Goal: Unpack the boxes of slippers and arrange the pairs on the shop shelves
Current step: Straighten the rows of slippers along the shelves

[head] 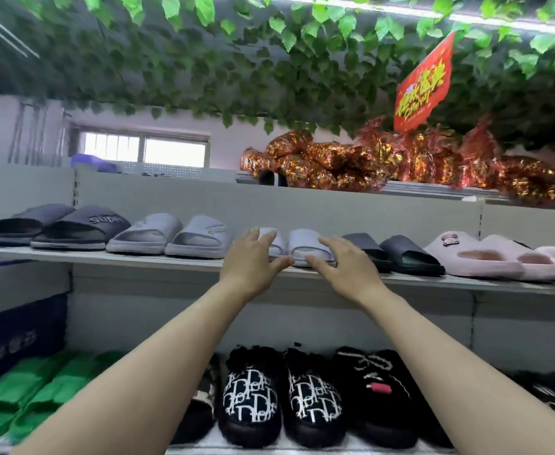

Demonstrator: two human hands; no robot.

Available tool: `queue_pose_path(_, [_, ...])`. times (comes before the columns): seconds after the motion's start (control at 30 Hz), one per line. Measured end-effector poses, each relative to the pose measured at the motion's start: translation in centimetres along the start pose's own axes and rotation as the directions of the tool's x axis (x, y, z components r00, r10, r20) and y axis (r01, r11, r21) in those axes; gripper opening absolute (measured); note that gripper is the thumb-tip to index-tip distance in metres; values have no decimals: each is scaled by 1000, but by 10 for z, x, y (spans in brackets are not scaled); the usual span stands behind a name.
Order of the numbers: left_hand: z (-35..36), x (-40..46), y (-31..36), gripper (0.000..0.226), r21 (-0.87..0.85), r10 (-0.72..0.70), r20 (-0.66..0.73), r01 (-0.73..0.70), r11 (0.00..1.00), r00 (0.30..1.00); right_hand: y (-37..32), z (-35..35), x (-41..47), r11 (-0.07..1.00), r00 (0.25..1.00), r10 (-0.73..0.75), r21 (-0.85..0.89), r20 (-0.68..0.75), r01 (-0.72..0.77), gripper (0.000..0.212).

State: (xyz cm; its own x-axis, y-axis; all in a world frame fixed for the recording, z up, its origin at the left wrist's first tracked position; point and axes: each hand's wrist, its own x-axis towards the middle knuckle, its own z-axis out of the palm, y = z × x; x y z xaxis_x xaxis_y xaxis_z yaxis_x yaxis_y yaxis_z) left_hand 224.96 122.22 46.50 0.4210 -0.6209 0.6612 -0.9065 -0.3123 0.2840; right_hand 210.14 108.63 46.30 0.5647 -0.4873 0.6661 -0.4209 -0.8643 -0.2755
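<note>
A pair of pale lilac slides (305,246) stands side by side on the upper shelf (171,261), toes toward me. My left hand (253,261) lies with straight fingers against the left slide's outer side. My right hand (341,262) reaches over the right slide's front, fingers spread and relaxed. Neither hand grips anything. To the left of them on the same shelf stand a grey pair (171,238) and a dark "Super" pair (53,226). To the right are a black pair (397,252) and a pink pair (496,256).
The lower shelf carries black patterned fur slippers (282,395), black embroidered ones (384,392) and green slides (30,395). A dark blue box (17,339) stands at the left. Shiny red-gold wrapped bundles (384,159) lie on the top shelf, under hanging green leaves and a red sign (423,83).
</note>
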Motion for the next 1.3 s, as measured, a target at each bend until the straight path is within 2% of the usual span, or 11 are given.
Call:
queue_pose_path(0.2, [5, 7, -6, 66, 55, -38, 28, 36, 998, 999, -2, 17, 15, 997, 997, -49, 60, 58, 45, 62])
queue_pose_path(0.5, [20, 10, -21, 54, -30, -48, -53, 47, 998, 997, -15, 25, 21, 999, 999, 32, -18, 36, -31, 63])
queue_pose_path(0.67, [23, 10, -22, 53, -22, -37, -73, 36, 999, 997, -16, 24, 21, 999, 998, 31, -13, 58, -31, 65])
queue_pose_path(0.8, [19, 12, -16, 61, 10, -65, -68, 66, 998, 996, -10, 8, 17, 998, 998, -37, 44, 50, 35, 63])
queue_pose_path(0.9, [18, 11, 10, 70, 41, -43, -114, 48, 998, 993, 14, -25, 14, 999, 998, -45, 25, -38, 46, 60])
queue_pose_path(1.03, [29, 12, 75, 67, -81, 73, -74, -79, 994, 995, 78, -69, 12, 998, 994, 52, -26, -96, -55, 60])
queue_pose_path(1.13, [55, 16, 120, 67, -147, 132, -14, -132, 980, 991, 128, -86, 4, 991, 992, 120, -60, -38, -122, 60])
queue_pose_path(1.3, [95, 27, 159, 73, -86, 78, 49, -74, 994, 996, 171, -87, -8, 996, 995, 81, 16, 62, -82, 61])
